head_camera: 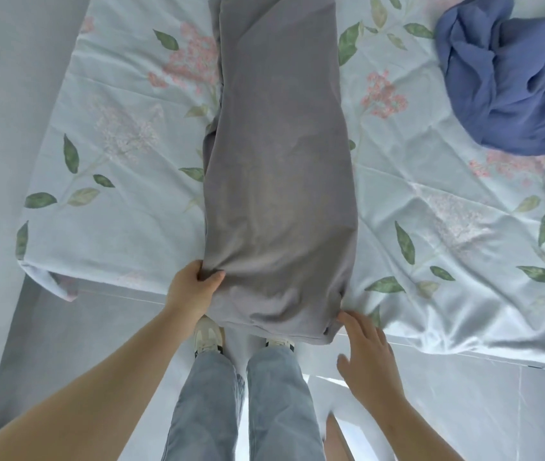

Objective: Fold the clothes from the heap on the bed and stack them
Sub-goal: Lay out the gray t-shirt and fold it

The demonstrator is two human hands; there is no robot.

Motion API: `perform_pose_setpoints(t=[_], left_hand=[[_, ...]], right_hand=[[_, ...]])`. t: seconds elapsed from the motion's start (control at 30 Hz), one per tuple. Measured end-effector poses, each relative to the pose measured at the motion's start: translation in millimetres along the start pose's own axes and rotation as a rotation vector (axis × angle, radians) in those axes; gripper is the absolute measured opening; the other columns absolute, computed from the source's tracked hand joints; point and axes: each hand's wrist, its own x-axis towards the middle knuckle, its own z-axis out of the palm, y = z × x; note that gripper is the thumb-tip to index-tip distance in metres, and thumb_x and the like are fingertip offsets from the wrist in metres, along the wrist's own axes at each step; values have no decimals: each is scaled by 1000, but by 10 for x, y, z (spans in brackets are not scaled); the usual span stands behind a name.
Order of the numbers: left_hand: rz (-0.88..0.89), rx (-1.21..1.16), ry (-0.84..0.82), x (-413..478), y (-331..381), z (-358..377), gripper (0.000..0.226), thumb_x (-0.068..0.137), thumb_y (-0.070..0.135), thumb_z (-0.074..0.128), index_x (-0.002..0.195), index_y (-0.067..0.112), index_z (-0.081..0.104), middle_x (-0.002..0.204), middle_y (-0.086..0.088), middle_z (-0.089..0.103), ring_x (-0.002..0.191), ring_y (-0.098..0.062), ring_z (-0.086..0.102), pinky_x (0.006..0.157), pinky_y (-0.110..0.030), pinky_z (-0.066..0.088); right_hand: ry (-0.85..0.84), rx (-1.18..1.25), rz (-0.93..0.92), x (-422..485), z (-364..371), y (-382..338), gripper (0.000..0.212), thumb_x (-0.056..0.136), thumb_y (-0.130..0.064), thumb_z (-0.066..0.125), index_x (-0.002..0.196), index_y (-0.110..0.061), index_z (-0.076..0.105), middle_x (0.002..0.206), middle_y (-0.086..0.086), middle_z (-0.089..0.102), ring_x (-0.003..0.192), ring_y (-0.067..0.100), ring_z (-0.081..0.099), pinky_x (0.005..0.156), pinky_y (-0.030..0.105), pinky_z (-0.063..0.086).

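We stand at the foot of a bed covered by a pale sheet printed with pink flowers and green leaves [114, 227]. A long grey soft-fabric garment [277, 168], folded lengthwise into a narrow strip, lies down the middle of it, and its near end hangs slightly over the bed's edge. Our left hand [194, 287] grips the garment's near left corner, thumb on top and fingers curled under the cloth. Our right hand [369, 357] is released, fingers spread, its fingertips right at the near right corner; we cannot tell whether they touch. A crumpled blue-violet cloth heap [514, 84] sits on the bed's far right, well apart from the grey garment.
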Motion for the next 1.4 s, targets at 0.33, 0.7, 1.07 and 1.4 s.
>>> perform_pose_setpoints(t=[0.33,0.7,1.07,1.4], left_hand=[[92,105,-121,-49,-94,39,21,78,29,74,87,13,63,91,-1,65,83,-21,59,74,-36,49],[67,-166,-274,-474,-169,-97,13,89,20,63,94,28,53,94,3,64,85,-11,62,65,-22,47],[103,306,-64,-403,-305,119,21,77,39,72,81,19,70,106,3,50,110,-21,48,94,-34,41],[-35,-152,-132,-557,-567,119,22,87,38,63,88,19,51,80,6,58,70,-9,56,62,-25,43]], right_hand=[[331,367,-74,-110,23,-233,15,76,3,69,79,-7,58,85,-3,62,81,21,54,74,27,43],[-13,260,194,-559,-71,176,21,84,-1,49,84,-21,43,86,0,51,74,24,52,65,33,42],[171,545,257,305,-145,-130,44,84,-18,59,126,-22,47,105,-3,40,102,24,48,82,30,39],[134,538,268,199,-18,-15,38,85,-18,58,122,-19,49,111,1,44,99,19,48,83,30,40]])
